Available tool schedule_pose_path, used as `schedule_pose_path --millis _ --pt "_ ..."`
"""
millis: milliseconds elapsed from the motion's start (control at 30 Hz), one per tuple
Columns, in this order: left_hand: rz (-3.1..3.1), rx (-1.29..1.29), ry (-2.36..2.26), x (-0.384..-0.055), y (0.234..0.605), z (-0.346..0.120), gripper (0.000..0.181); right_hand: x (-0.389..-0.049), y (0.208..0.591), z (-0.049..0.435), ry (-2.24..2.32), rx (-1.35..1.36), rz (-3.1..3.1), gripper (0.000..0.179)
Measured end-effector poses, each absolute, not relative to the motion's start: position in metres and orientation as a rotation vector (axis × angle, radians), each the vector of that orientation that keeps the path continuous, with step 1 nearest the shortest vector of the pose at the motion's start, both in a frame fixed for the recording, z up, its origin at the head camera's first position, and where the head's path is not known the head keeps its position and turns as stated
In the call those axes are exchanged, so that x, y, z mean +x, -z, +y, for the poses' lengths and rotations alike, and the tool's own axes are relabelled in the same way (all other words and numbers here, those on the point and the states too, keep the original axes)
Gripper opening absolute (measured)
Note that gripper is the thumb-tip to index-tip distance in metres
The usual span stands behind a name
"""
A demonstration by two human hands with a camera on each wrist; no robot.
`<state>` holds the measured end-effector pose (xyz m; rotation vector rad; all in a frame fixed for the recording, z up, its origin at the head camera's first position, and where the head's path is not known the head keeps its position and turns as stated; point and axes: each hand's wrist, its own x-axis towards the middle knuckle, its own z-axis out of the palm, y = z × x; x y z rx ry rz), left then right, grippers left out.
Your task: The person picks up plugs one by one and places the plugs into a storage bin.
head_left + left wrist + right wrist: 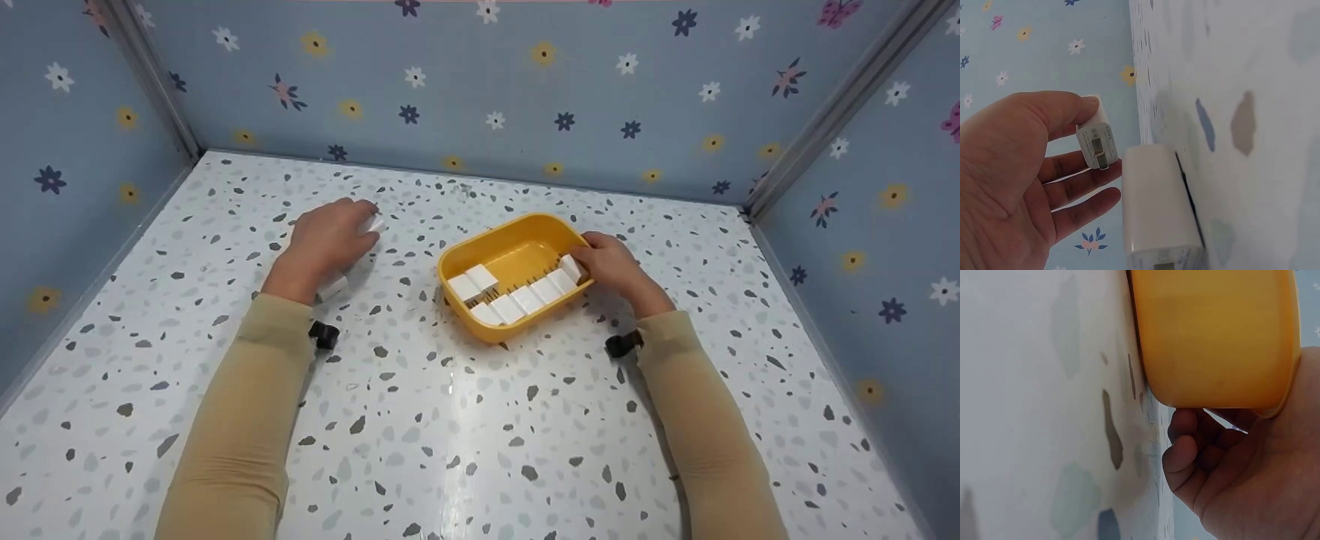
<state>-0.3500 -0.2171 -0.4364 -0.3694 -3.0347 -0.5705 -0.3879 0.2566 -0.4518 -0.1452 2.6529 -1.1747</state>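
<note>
My left hand (327,238) pinches a white USB charger (1098,138) between thumb and fingers, a little above the table; its port end shows in the left wrist view. A second white charger (333,288) lies on the table close to my left wrist. Right of centre stands a yellow plastic tub (517,262). Several white chargers (526,300) line its near side, and two more (472,281) sit at its left end; metal prongs show among them. My right hand (621,268) grips the tub's right end by the rim, with fingers (1179,454) curled against the outside.
The speckled white table (450,420) is bounded by blue flowered panels (480,82) at the back and both sides. Grey metal posts (840,105) stand at the back corners. Black straps (324,334) are around both wrists.
</note>
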Motion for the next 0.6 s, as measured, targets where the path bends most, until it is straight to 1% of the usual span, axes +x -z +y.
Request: schedule_pose_path --millis 233,600 --pt "-3.034 -0.379 0.573 -0.3515 0.4370 -0.2157 0.048 -0.3885 0.4520 0.2561 1.120 -0.142 2.684 0.041" --pt "-3.032 -0.377 0.579 -0.3515 0.4396 -0.2161 0.049 -0.3892 0.4523 0.2567 1.132 -0.137 2.675 0.041"
